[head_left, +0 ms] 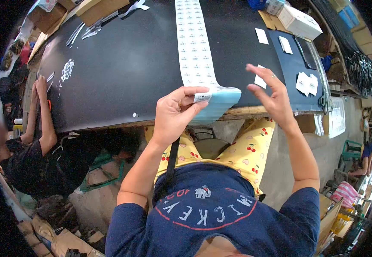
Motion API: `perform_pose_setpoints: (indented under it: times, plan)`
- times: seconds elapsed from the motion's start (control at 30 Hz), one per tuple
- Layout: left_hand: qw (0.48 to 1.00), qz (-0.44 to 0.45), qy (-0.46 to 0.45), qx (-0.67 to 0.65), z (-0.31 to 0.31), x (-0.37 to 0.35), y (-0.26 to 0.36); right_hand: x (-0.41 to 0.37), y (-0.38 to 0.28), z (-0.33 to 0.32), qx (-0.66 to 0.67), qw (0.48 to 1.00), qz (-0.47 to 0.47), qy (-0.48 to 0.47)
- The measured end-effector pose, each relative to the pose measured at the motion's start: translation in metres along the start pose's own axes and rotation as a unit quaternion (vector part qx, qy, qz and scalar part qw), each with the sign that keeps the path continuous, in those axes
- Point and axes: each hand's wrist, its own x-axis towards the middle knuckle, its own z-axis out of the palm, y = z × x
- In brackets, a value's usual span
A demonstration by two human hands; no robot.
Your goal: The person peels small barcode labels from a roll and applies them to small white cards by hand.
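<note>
A long strip of printed white labels point(196, 51) runs down the black tabletop toward me and bends over the near edge, where its pale blue backing point(220, 103) shows. My left hand point(175, 113) pinches a label with small dark print point(202, 98) between thumb and fingers at this bend. To the right, my right hand point(276, 98) is raised over the table edge, thumb and fingers spread with nothing between them. Its fingers partly cover a white card point(260, 77) in this view.
Stacks of white cards point(307, 84) and scissors point(324, 102) lie at the right, below a white box point(299, 21). Small white scraps point(67, 69) are heaped at the left. A co-worker's hands point(41, 85) work at the far left edge.
</note>
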Motion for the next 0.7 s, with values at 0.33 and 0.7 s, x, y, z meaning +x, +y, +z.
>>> perform_pose_setpoints:
  times: [0.33, 0.7]
  plan:
    - [1.000, 0.027, 0.005, 0.015, 0.011, 0.001, -0.004, 0.014, -0.088, 0.019, 0.068, 0.984, -0.164, 0.017]
    - [0.999, 0.018, -0.003, 0.026, 0.013, 0.000, -0.003, 0.013, -0.089, 0.017, 0.028, 0.992, -0.122, 0.008]
